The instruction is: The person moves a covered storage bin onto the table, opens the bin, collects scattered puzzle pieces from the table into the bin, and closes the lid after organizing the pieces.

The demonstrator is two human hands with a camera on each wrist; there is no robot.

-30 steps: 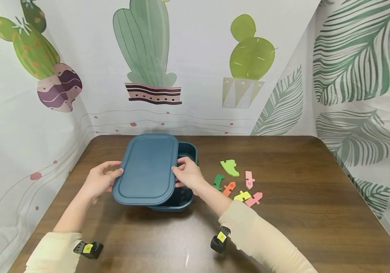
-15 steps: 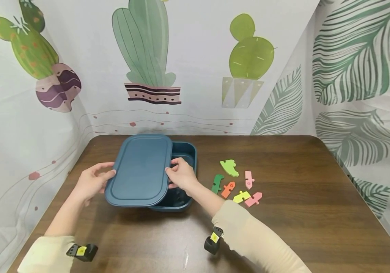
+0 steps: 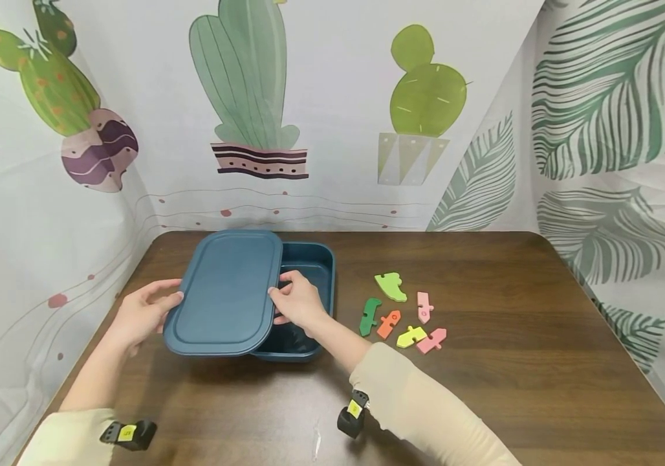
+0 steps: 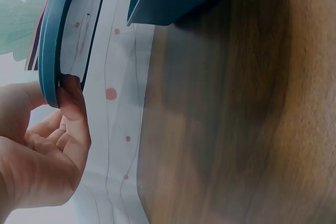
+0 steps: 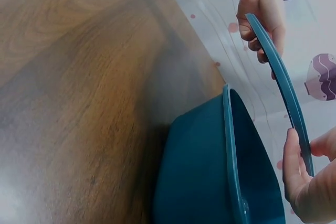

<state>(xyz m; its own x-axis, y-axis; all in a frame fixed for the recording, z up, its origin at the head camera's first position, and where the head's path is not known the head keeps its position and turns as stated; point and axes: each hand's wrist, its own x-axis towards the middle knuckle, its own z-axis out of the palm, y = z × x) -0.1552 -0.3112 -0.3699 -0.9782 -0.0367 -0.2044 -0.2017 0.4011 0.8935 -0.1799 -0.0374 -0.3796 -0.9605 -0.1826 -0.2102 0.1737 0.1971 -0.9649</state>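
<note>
1. Blue lid (image 3: 222, 292): held off the blue box (image 3: 308, 304), clear of its rim, displaced to the left; covers only the box's left part. Gap between lid and box rim plain in the right wrist view.
2. Left hand (image 3: 141, 315): grips the lid's left long edge, thumb on top, fingers curled under (fingertips (image 4: 71, 100) wrapped round the rim in the left wrist view).
3. Right hand (image 3: 296, 303): pinches the lid's right long edge, thumb above, fingers below, hand positioned over the open box interior.
4. Key relation: lid's long axis runs away from the body, near edge to far edge; both hands sit at mid-length on opposite long sides, so lid lies directly between the fingers. Neither hand nearer; load shared evenly.
5. Box: rests on the wooden table (image 3: 513, 362), long axis parallel to the lid's. Interior mostly shadowed; contents cannot be told.
6. Coloured puzzle pieces (image 3: 402, 314): flat on the table, right of the box, near but apart from it; closer to the right hand than the left.
7. Surround: printed cactus and leaf backdrop (image 3: 425, 97) on three sides.
</note>
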